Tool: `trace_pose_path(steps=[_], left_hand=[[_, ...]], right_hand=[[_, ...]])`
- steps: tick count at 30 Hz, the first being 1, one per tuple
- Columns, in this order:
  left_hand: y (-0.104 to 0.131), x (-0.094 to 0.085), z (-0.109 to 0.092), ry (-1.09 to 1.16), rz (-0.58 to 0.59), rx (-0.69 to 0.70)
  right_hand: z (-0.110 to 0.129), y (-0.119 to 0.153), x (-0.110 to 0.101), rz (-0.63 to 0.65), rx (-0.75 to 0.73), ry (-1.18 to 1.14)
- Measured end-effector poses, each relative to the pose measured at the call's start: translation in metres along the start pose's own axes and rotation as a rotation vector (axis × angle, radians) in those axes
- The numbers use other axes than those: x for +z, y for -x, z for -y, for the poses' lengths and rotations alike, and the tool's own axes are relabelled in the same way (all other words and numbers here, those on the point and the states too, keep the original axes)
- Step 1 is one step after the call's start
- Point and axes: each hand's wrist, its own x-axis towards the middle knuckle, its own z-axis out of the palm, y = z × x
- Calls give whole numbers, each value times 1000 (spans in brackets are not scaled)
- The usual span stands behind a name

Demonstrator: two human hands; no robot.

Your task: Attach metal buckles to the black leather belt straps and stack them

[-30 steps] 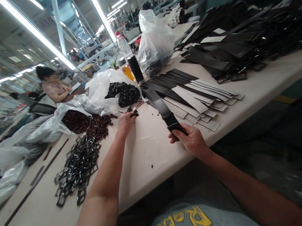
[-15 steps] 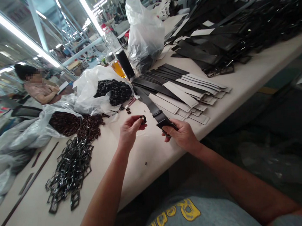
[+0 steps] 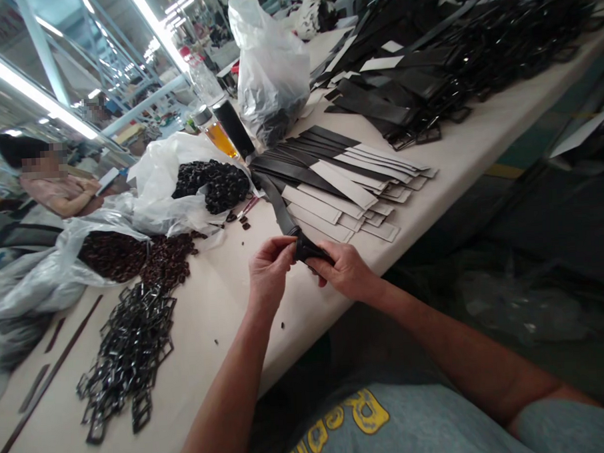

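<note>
A black belt (image 3: pixel 280 207) runs from the pile toward me, its buckle end folded between my hands. My right hand (image 3: pixel 341 268) is closed around this end, thumb on top; the buckle is mostly covered. My left hand (image 3: pixel 272 266) pinches a small dark belt loop against the belt's edge, just beside my right fingers. The fingertips largely hide the loop. Behind my hands lie several more black belts (image 3: pixel 292 161) with white strips (image 3: pixel 345 184) over their ends.
Left on the table (image 3: pixel 224 283) are black buckle frames (image 3: pixel 130 351), brown loops (image 3: pixel 171 262) and a bag of black loops (image 3: pixel 213 183). Bottles (image 3: pixel 218 133) and a filled plastic bag (image 3: pixel 273 74) stand behind. Buckled belts (image 3: pixel 417 108) lie right. A person (image 3: pixel 54 180) sits far left.
My left hand has brought the small loop rightward to the belt, where both hands now meet. The belt's buckle end has turned in my right hand. The view has shifted slightly.
</note>
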Motion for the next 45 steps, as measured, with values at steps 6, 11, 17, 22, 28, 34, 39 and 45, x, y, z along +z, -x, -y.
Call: trace_pose_path(steps=[6, 11, 17, 22, 28, 34, 39, 45], left_hand=[[6, -10, 1, 55, 125, -20], [4, -7, 0, 87, 135, -42], [2, 1, -4, 16, 126, 21], [8, 7, 1, 139, 130, -55], [13, 10, 5, 148, 110, -75], [17, 8, 0, -279, 136, 143], [22, 6, -1, -192, 258, 101], [4, 8, 3, 233, 3, -209]], right_hand=[[1, -3, -2, 21, 33, -83], [0, -3, 0, 39, 11, -100], [2, -4, -5, 83, 57, -255], [-2, -6, -10, 131, 102, -434], [-8, -9, -10, 169, 132, -526], [-7, -6, -11, 197, 82, -440], [-6, -3, -10, 79, 67, -434], [-4, 0, -6, 6, 74, -475]])
